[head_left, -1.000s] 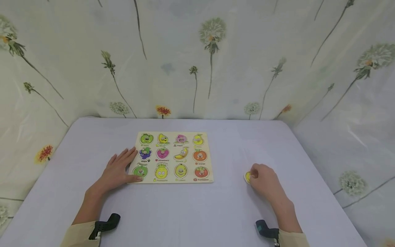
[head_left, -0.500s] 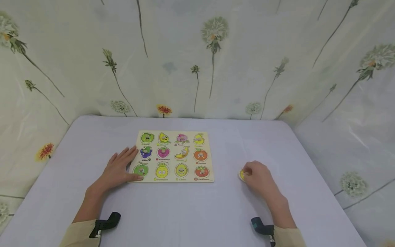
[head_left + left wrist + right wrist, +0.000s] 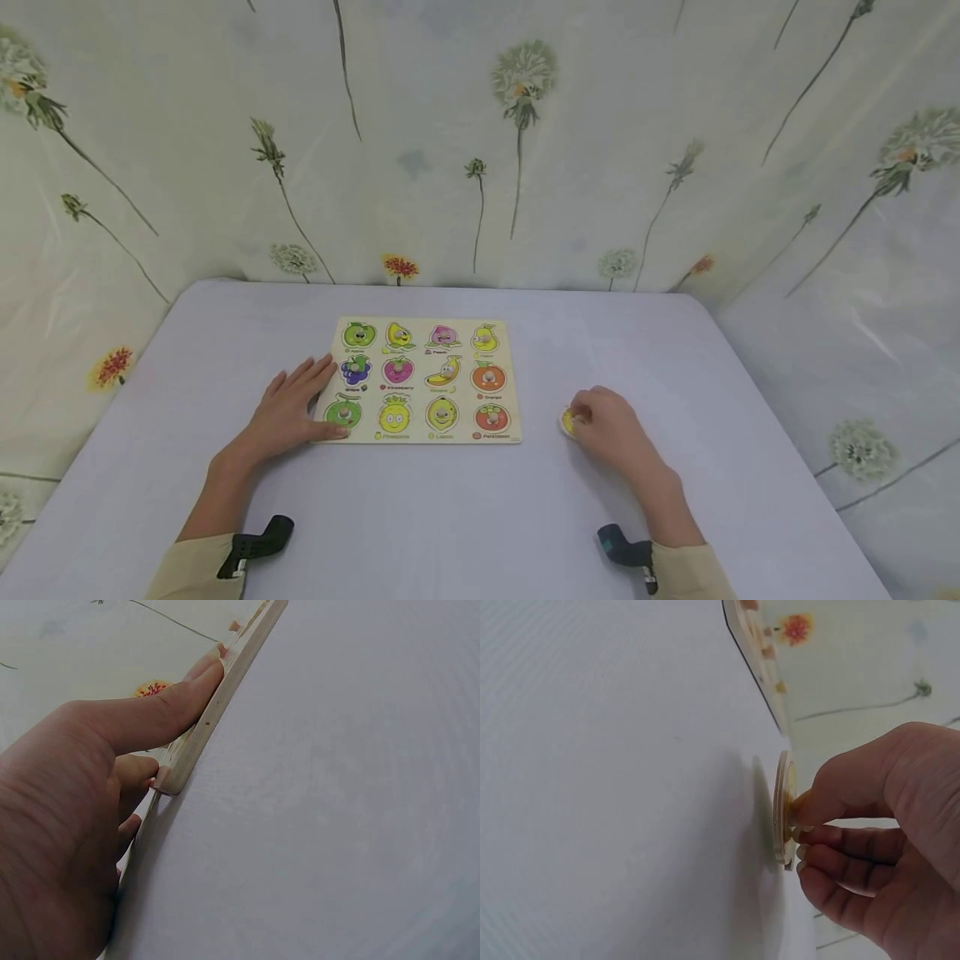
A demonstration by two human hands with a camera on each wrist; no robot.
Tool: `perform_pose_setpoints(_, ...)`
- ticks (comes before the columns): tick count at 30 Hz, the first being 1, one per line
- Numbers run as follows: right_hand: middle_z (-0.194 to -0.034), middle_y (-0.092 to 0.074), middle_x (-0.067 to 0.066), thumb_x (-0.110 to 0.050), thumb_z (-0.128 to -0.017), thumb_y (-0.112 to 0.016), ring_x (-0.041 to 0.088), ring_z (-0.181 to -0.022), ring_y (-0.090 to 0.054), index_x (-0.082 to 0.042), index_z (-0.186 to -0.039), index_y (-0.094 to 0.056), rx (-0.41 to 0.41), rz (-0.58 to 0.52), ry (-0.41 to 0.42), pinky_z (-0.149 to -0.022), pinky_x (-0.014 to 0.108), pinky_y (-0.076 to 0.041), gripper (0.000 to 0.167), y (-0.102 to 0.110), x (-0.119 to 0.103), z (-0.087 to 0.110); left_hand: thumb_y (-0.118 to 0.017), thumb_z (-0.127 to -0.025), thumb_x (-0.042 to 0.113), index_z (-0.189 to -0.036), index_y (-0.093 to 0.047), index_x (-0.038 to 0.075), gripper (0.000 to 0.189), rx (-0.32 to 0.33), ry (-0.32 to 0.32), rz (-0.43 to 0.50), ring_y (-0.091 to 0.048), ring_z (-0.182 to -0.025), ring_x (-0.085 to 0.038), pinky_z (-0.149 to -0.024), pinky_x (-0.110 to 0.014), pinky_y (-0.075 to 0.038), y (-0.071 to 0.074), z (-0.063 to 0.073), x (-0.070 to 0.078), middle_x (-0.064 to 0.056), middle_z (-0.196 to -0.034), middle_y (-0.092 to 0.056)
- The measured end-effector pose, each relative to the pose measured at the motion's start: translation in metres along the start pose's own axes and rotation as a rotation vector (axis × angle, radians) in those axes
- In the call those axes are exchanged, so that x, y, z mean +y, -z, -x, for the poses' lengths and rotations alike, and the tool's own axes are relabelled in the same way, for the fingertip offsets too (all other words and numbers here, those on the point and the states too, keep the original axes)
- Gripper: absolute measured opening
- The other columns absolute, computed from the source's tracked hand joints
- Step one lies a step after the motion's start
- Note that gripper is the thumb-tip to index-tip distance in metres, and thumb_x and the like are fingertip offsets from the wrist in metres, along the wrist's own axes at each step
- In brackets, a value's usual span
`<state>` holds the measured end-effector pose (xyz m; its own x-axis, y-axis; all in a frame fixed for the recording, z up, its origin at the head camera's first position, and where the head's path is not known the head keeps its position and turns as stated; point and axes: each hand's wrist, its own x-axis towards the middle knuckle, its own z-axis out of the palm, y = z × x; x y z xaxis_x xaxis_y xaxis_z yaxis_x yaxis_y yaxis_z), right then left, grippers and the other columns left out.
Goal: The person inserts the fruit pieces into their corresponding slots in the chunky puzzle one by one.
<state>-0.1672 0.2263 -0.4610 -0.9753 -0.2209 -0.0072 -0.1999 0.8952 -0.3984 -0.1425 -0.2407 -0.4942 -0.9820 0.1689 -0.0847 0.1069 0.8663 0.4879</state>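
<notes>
A wooden fruit puzzle board [image 3: 420, 432] lies left of centre on the table, with rows of labelled, knobbed fruit pieces. My left hand [image 3: 285, 411] rests at its left edge, fingers extended, and the thumb presses on the front left corner by the melon piece [image 3: 342, 412]. In the left wrist view the thumb [image 3: 161, 712] lies over the board's edge [image 3: 214, 712]. The pineapple spot [image 3: 394, 414] shows no knob. To the right of the board, my right hand [image 3: 611, 427] pinches a yellow puzzle piece [image 3: 781, 814] between thumb and fingertips. The piece stands off the cloth with its shadow beside it.
White cloth [image 3: 465, 517] covers the table. A floral curtain [image 3: 420, 150] rises behind and at both sides. Each wrist wears a black camera mount, left mount [image 3: 258, 546] and right mount [image 3: 628, 550].
My right hand has moved left toward the board, carrying the yellow puzzle piece. The left hand and the board have kept their places.
</notes>
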Motion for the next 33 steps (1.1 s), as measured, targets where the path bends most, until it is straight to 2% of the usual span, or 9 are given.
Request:
perform_pose_setpoints(8, -0.087, -0.066, 0.005, -0.002, -0.083, -0.066, 0.018, -0.082, -0.059, -0.006, -0.094, -0.073, -0.035, -0.010, -0.038, -0.075, 0.036, -0.055, 0.014, -0.009, -0.015, -0.005, -0.078, -0.073, 0.056, -0.157, -0.027, 0.007, 0.109, 0.005, -0.007, -0.002, -0.014, -0.153, -0.040, -0.120, -0.067, -0.006, 0.001, 0.000, -0.001, -0.014, -0.166, -0.023)
perform_pose_setpoints(20, -0.085, -0.062, 0.002, -0.003, -0.084, -0.067, 0.016, -0.078, -0.054, -0.007, -0.098, -0.073, -0.070, -0.026, -0.021, -0.072, 0.031, -0.051, 0.016, -0.014, -0.035, -0.014, -0.077, -0.073, 0.057, -0.157, -0.027, 0.008, 0.110, 0.010, -0.012, -0.008, -0.014, -0.154, -0.039, -0.120, -0.067, -0.006, 0.001, -0.003, -0.002, -0.013, -0.166, -0.023)
perform_pose_setpoints(33, -0.083, -0.059, 0.000, -0.006, -0.085, -0.069, 0.016, -0.079, -0.051, -0.010, -0.099, -0.073, -0.076, -0.037, -0.016, -0.070, 0.027, -0.048, 0.015, -0.022, -0.047, -0.019, -0.077, -0.074, 0.056, -0.157, -0.029, 0.008, 0.108, 0.015, -0.008, -0.014, -0.015, -0.153, -0.039, -0.120, -0.067, -0.006, -0.002, -0.001, -0.001, -0.013, -0.166, -0.024)
